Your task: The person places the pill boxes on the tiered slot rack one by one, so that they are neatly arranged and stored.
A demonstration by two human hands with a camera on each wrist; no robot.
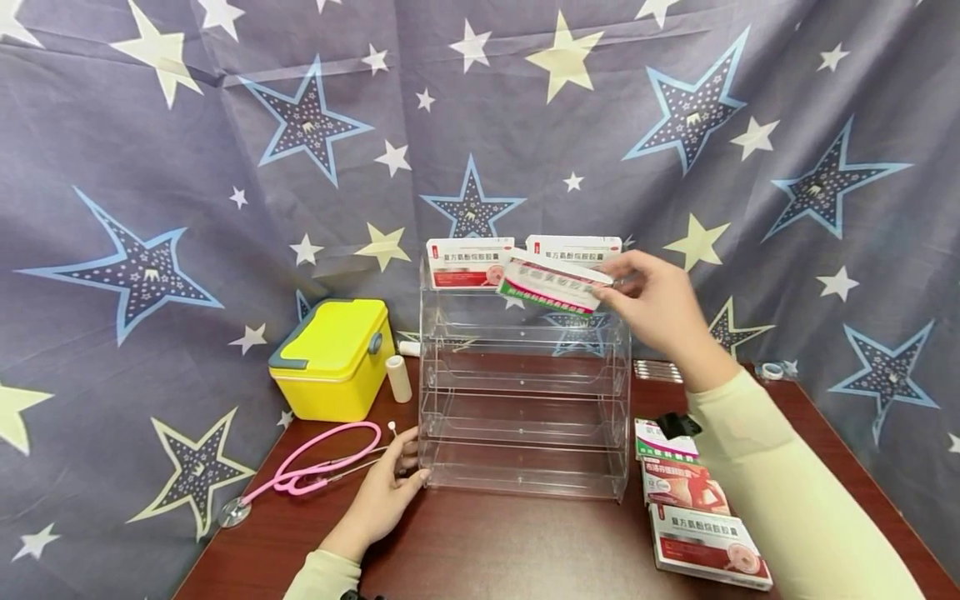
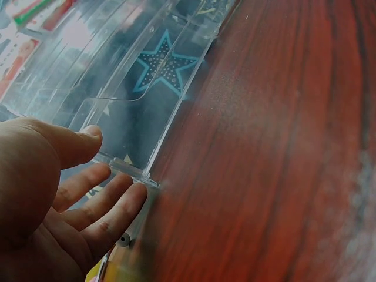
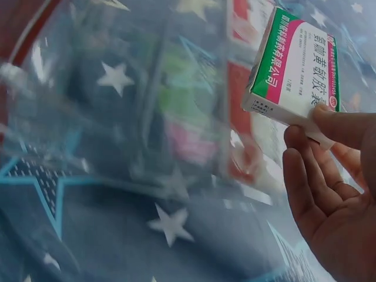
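Note:
A white medicine box with green and magenta bands (image 1: 553,282) is pinched at one end by my right hand (image 1: 660,300), between thumb and fingers. It hovers at the top of a clear acrylic display rack (image 1: 521,479), tilted, overlapping one of two red-and-white medicine boxes on the top tier. The left one of these boxes (image 1: 470,263) shows fully; the right one (image 1: 573,247) is partly covered. My left hand (image 1: 382,492) is at the rack's lower left corner. In the left wrist view its fingers (image 2: 114,220) are extended, fingertips right at the corner.
Right of the rack lie a green-and-magenta box (image 1: 663,442), a pinkish-red box (image 1: 684,485) and a red-and-white box (image 1: 708,546). On the left are a yellow case (image 1: 330,358), a white roll (image 1: 398,379) and a pink stethoscope (image 1: 281,479). Blister strips (image 1: 657,371) lie behind.

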